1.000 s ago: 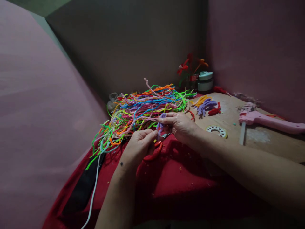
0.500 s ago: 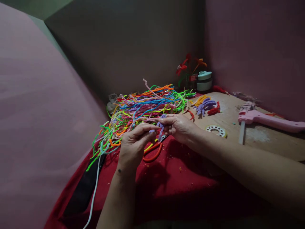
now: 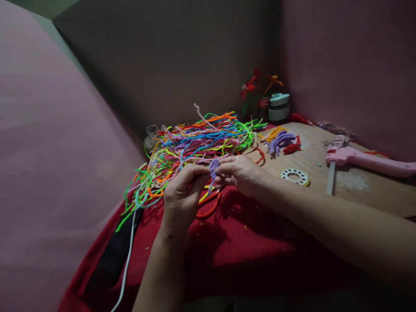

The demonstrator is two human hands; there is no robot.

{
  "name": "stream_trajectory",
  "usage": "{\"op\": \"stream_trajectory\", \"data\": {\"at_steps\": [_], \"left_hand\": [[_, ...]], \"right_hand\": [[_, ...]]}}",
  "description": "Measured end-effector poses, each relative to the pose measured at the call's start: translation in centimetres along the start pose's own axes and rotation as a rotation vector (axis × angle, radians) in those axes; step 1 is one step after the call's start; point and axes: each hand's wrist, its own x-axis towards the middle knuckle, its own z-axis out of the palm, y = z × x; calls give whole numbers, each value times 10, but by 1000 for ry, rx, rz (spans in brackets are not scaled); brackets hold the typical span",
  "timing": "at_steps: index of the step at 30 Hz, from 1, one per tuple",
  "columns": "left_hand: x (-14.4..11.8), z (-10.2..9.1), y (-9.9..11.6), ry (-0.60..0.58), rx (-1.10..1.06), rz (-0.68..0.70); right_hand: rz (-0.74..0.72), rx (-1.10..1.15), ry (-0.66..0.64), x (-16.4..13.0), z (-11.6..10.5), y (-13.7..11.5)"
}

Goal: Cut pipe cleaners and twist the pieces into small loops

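Observation:
Between my two hands is a short purple pipe cleaner, bent into a loop with its tail hanging down. My left hand pinches it from the left with thumb and forefinger. From the right, my right hand grips it with its fingers curled. Just below lie scissors with red and yellow handles on the red cloth, their blades mostly hidden by my right hand. Behind my hands spreads a big heap of coloured pipe cleaners.
A brown board at the right carries purple bent pieces, a red piece, a white ring-shaped spool and a pink glue gun. Pipe-cleaner flowers and a mint container stand behind. A white cable crosses a dark flat object.
The purple pipe cleaner has turned between my fingers, and its loop now shows above the fingertips. My hands have drawn slightly closer; the view has shifted a little.

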Motion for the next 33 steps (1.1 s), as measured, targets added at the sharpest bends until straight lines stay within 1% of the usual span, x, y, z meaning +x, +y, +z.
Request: {"op": "stream_trajectory", "data": {"at_steps": [1,3,7,10,14,18,25,33], "left_hand": [[0,0,2,-3,26,-6],[0,-1,4,-18,86,25],[0,-1,0,-54,310,180],[0,1,-6,-97,459,269],[1,3,-10,-109,619,297],[0,5,-9,-135,736,312],[-1,9,-10,-166,868,317],[-1,11,-13,-164,850,335]], "right_hand": [[-8,-8,-2,0,0,0],[-24,-21,5,1,0,1],[-71,-45,22,3,-3,3],[-112,-82,26,5,-5,6],[-164,-152,0,4,-5,8],[-182,-232,-8,1,-4,8],[-245,-352,38,3,-6,11],[-224,-348,64,3,-6,9]]}}
